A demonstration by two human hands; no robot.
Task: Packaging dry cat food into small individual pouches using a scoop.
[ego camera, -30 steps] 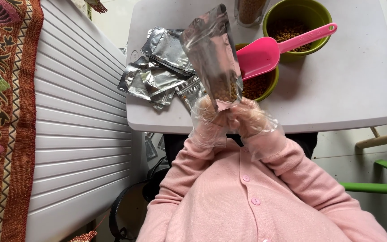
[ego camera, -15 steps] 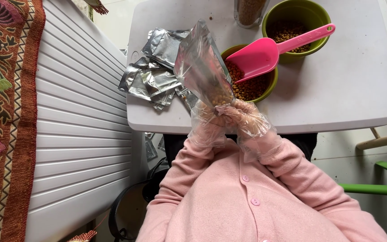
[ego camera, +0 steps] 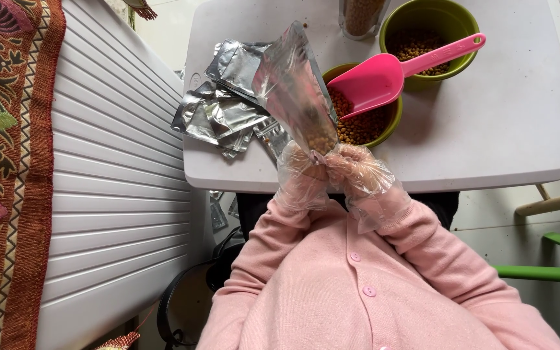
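Head view, item: clear pouch (ego camera: 296,97), part-filled with brown grains, raised over the worktop (ego camera: 507,129) edge. We are gripping its lower end with both gloved hands, left hand (ego camera: 301,174) and right hand (ego camera: 360,172) clenched together. Best handling, we judge: keeping the mouth upward, near the green bowl (ego camera: 384,126) and pink scoop (ego camera: 384,78).

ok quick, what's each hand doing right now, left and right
Left hand: gloved, closed on the bottom of the clear pouch, which has brown grains inside.
Right hand: gloved, closed on the same pouch's bottom from the other side.
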